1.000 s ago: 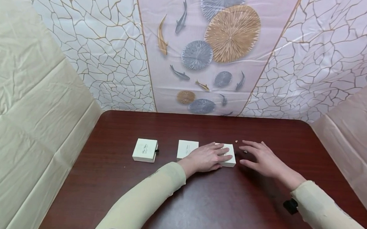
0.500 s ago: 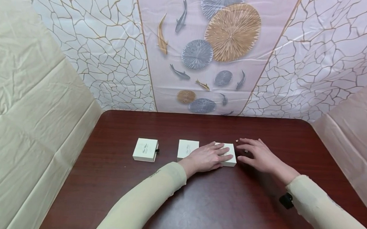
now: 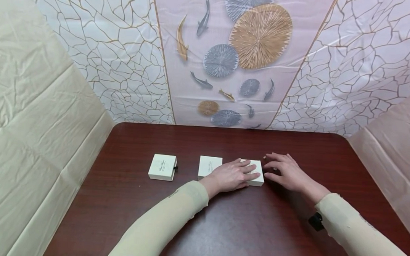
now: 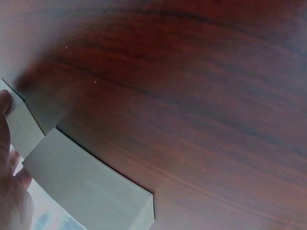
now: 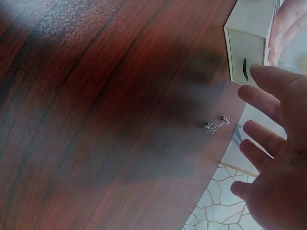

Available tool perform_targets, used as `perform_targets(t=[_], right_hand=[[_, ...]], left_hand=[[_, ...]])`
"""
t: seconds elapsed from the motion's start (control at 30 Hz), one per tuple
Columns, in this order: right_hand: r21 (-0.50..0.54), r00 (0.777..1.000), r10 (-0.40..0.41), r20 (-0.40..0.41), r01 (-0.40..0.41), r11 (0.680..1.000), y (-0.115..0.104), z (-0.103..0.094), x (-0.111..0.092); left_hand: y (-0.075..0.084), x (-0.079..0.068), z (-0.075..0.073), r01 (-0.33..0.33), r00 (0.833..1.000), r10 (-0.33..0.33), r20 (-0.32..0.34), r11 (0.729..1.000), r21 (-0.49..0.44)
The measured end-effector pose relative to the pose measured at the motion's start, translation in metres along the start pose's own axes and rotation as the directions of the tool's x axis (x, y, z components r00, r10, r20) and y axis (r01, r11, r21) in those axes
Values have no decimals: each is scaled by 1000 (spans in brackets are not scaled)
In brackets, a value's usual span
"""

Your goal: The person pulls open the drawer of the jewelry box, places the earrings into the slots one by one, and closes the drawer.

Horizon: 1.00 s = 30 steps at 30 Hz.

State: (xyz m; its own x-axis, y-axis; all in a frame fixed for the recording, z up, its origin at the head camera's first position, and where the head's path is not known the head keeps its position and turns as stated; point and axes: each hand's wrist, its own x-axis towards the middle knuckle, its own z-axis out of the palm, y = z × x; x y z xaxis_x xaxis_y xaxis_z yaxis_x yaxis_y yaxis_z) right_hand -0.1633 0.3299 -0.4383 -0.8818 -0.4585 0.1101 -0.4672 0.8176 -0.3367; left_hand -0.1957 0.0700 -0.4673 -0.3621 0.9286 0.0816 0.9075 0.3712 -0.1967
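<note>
My left hand (image 3: 232, 176) rests with its fingers laid across the top of the rightmost white box (image 3: 257, 179). Its thumb touches that box's near side in the left wrist view. A black pull tab (image 5: 245, 69) shows on the box's end in the right wrist view. Just right of that end hovers my right hand (image 3: 285, 171), fingers spread and slightly bent, holding nothing; thumb and index finger are nearest the tab. Under and beyond these fingers lie two small silvery trinkets, one larger cluster (image 5: 210, 128) and one smaller piece (image 5: 225, 120).
A middle white box (image 3: 209, 165) sits partly behind the left hand and wrist. Farther left stands another white box (image 3: 162, 167) with a black tab. All rest on the dark red wooden table (image 3: 118, 216), with a patterned cloth backdrop (image 3: 219, 105) behind it.
My right hand has moved left toward the rightmost box's tab end, its fingers drawing slightly closer together. The left hand and the boxes have stayed put.
</note>
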Motion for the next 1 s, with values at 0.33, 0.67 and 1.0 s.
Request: perform_targets(t=[0.33,0.67,1.0], right_hand=[[10,1000,13,5,-13,1000,-4,2,4],[22,999,27,19,-27,999,-4,6,8],[16,999,32,18,-32,999,-5,10,12]], left_hand=[[0,-3,2,-2,999,2,-33,1000,-6],[-1,-3,5,3,999,-3,-37,1000,-17],[-2,-4,5,2,999,-3,-40,1000,-20]])
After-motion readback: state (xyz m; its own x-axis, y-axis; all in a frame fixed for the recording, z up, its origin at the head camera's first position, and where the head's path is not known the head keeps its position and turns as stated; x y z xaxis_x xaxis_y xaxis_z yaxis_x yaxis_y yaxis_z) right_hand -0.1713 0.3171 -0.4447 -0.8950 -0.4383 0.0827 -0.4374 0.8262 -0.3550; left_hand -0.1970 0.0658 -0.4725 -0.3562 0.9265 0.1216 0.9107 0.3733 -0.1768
